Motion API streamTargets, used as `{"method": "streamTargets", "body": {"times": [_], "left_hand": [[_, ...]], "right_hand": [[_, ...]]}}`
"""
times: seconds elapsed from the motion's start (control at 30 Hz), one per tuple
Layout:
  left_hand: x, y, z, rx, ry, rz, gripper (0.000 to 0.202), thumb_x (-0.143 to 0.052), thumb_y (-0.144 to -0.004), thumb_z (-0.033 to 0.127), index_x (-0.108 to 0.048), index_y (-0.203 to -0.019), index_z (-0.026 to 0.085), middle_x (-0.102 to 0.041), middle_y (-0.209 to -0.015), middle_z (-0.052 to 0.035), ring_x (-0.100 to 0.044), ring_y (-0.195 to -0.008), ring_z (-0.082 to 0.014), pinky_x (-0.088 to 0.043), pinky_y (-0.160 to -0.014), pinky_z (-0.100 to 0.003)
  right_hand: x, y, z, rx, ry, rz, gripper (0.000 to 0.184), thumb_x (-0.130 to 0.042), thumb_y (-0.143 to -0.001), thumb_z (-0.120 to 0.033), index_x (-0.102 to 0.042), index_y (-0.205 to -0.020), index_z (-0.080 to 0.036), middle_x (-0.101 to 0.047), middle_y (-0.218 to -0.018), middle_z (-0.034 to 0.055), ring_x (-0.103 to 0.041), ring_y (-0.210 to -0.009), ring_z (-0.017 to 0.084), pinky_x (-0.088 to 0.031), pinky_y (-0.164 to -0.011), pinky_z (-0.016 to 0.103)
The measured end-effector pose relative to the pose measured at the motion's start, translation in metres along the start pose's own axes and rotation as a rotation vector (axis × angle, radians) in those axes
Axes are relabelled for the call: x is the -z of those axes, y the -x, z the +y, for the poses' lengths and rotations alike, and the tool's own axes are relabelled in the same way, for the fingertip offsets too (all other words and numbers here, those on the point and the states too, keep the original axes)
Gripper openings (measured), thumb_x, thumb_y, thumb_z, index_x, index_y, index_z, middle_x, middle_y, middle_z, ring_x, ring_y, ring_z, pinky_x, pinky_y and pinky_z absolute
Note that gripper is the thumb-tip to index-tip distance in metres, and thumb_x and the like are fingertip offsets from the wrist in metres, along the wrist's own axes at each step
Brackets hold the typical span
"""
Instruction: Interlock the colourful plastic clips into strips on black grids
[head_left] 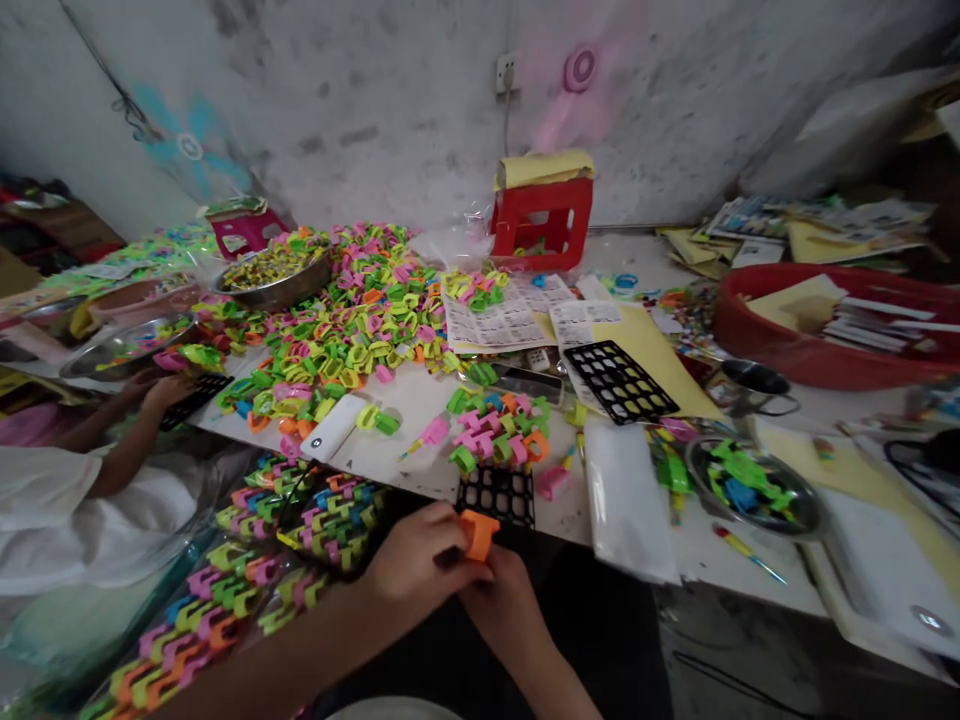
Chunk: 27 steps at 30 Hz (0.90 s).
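An orange plastic piece (480, 533), bracket-shaped, is pinched in my left hand (420, 552) near the table's front edge. My right hand (504, 590) meets the left one just below it, closed at the piece's lower side; its fingertips are partly hidden. Right beyond my hands lies a black grid tray (516, 497) with oblong holes. Pink, green, orange and blue pieces (491, 428) of similar shape fill its far part. A pink piece with a coloured stick (556, 480) rests to the right of the tray, and another pink one (435, 432) to the left.
A big heap of coloured pieces (360, 320) spreads over the table, with a metal bowl (289, 290) in it. On the right are a second black tray (621, 382), a clear plastic bag (626, 510), a metal dish (810, 522) and a red basin (825, 370). A co-worker's hand (169, 392) is at left.
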<state>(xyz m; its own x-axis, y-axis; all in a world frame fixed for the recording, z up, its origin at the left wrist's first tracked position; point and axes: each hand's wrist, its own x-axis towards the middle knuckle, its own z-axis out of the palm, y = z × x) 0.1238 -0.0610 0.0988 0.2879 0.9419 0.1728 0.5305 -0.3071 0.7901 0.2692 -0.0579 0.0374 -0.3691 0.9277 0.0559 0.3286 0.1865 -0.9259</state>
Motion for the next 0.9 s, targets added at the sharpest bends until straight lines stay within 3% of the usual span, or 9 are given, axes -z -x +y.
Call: {"method": "streamTargets", "body": {"times": [0.07, 0.17, 0.23, 0.37, 0.5, 0.9], "left_hand": [[-0.008, -0.003, -0.010, 0.013, 0.049, 0.023, 0.017, -0.074, -0.075, 0.032, -0.064, -0.083, 0.021, -0.060, -0.085, -0.0008, -0.057, -0.078, -0.0131, -0.047, -0.070, -0.023], [-0.010, -0.021, -0.048, 0.131, 0.131, 0.250, 0.015, -0.065, -0.081, 0.029, -0.057, -0.090, 0.020, -0.059, -0.087, -0.0016, -0.057, -0.081, -0.0135, -0.047, -0.075, -0.025], [-0.016, -0.035, -0.077, 0.208, 0.103, 0.351, 0.018, -0.064, -0.080, 0.026, -0.056, -0.094, 0.019, -0.059, -0.089, -0.0024, -0.057, -0.080, -0.0139, -0.047, -0.072, -0.025], [-0.040, -0.057, -0.111, 0.192, -0.003, 0.274, 0.025, -0.071, -0.071, 0.020, -0.062, -0.094, 0.017, -0.063, -0.084, -0.0023, -0.058, -0.078, -0.0162, -0.047, -0.070, -0.027], [-0.053, -0.066, -0.115, 0.140, -0.048, 0.199, 0.008, -0.065, -0.075, 0.015, -0.068, -0.082, 0.019, -0.066, -0.081, -0.0017, -0.060, -0.079, -0.0173, -0.046, -0.075, -0.029], [-0.054, -0.066, -0.117, 0.121, -0.116, 0.153, 0.013, -0.061, -0.078, 0.011, -0.068, -0.086, 0.018, -0.067, -0.090, -0.0052, -0.059, -0.093, -0.0205, -0.047, -0.086, -0.034]], "right_hand": [[0.011, -0.005, 0.010, -0.029, -0.044, 0.064, 0.024, -0.054, -0.082, -0.036, -0.069, -0.074, -0.019, -0.069, -0.069, 0.0055, -0.065, -0.066, 0.021, -0.051, -0.061, 0.030], [0.034, -0.022, 0.032, -0.124, -0.064, 0.228, 0.029, -0.060, -0.078, -0.046, -0.070, -0.079, -0.020, -0.072, -0.080, 0.0069, -0.067, -0.079, 0.024, -0.053, -0.075, 0.036], [0.045, -0.036, 0.043, -0.157, -0.079, 0.260, 0.032, -0.064, -0.074, -0.049, -0.072, -0.087, -0.021, -0.073, -0.091, 0.0066, -0.067, -0.089, 0.024, -0.052, -0.085, 0.039], [0.043, -0.061, 0.055, -0.114, -0.109, 0.201, 0.032, -0.064, -0.074, -0.047, -0.073, -0.094, -0.023, -0.073, -0.097, 0.0045, -0.066, -0.095, 0.023, -0.050, -0.090, 0.038], [0.033, -0.068, 0.060, -0.150, -0.114, 0.219, 0.030, -0.066, -0.071, -0.046, -0.074, -0.091, -0.024, -0.073, -0.095, 0.0035, -0.066, -0.093, 0.023, -0.052, -0.087, 0.038], [0.027, -0.067, 0.068, -0.116, -0.043, 0.221, 0.030, -0.063, -0.075, -0.046, -0.073, -0.094, -0.025, -0.074, -0.097, 0.0032, -0.067, -0.095, 0.023, -0.052, -0.086, 0.037]]}}
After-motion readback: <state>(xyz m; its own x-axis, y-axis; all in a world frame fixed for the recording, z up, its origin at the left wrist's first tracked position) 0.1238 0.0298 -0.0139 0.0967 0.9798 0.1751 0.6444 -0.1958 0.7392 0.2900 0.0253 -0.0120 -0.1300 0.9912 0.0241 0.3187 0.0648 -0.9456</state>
